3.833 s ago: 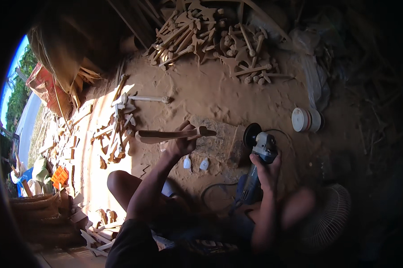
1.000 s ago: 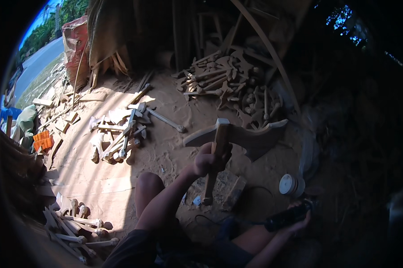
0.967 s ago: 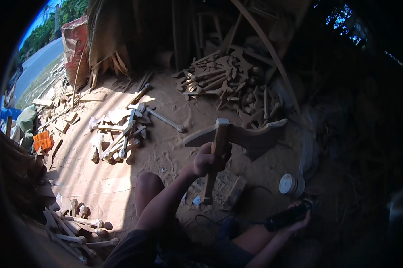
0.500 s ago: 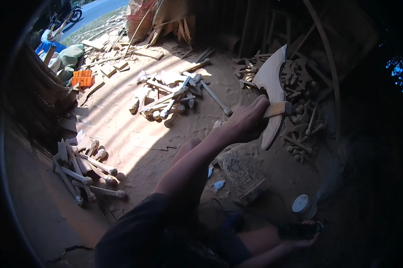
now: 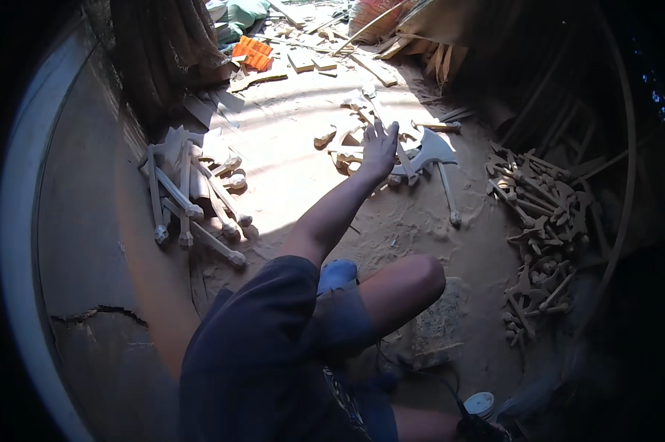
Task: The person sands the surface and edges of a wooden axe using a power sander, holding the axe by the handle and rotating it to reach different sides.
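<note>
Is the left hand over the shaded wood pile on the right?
No, the left hand is over the sunlit wood pile at upper centre.

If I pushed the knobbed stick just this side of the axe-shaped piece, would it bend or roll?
The stick probably won't bend: it looks straight. Its knob looks thicker than the rest, so that end may feel heavier, and it might swing instead of rolling straight.
</note>
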`<state>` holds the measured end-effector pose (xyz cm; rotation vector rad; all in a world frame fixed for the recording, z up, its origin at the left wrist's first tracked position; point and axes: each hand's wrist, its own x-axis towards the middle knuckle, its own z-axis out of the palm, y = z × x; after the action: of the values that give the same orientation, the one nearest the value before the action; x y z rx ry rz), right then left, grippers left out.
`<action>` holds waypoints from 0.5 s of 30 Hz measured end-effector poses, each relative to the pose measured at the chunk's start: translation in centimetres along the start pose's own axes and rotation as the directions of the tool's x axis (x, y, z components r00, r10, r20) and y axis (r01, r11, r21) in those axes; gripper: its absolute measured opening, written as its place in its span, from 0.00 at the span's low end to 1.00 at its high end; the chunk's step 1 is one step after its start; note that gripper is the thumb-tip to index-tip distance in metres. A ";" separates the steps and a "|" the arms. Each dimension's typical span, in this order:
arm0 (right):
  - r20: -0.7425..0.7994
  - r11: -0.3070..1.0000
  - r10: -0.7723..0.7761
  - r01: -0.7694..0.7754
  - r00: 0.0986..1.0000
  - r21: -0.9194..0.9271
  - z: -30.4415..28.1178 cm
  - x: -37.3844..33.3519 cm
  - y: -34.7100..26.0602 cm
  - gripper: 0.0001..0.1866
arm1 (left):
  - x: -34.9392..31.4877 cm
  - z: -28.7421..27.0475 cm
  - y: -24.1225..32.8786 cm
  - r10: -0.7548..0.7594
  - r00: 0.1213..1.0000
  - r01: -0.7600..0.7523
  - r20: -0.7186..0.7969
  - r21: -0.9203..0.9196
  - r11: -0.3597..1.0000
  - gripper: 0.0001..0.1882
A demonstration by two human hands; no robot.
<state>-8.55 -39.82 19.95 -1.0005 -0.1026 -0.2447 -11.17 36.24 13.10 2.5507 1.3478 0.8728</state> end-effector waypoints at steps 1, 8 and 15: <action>-0.003 1.000 0.006 -0.006 1.000 -0.016 0.5 -0.1 0.3 0.26 | -0.6 -0.2 -2.4 0.040 0.990 -0.030 0.137 -0.075 0.997 0.35; -0.001 0.997 -0.013 0.012 1.000 -0.083 3.7 -0.2 0.4 0.26 | -16.6 -7.7 -25.9 -0.583 0.801 0.518 0.138 0.329 0.790 0.31; -0.010 0.996 0.044 -0.045 0.999 -0.071 5.5 -0.9 2.7 0.26 | -29.1 -16.7 -48.2 -0.910 0.119 0.990 0.397 0.017 0.137 0.18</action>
<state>-8.58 -33.68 20.56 -1.0712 -0.0643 -0.2128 -67.48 39.33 -3.30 0.9380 2.0806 0.2391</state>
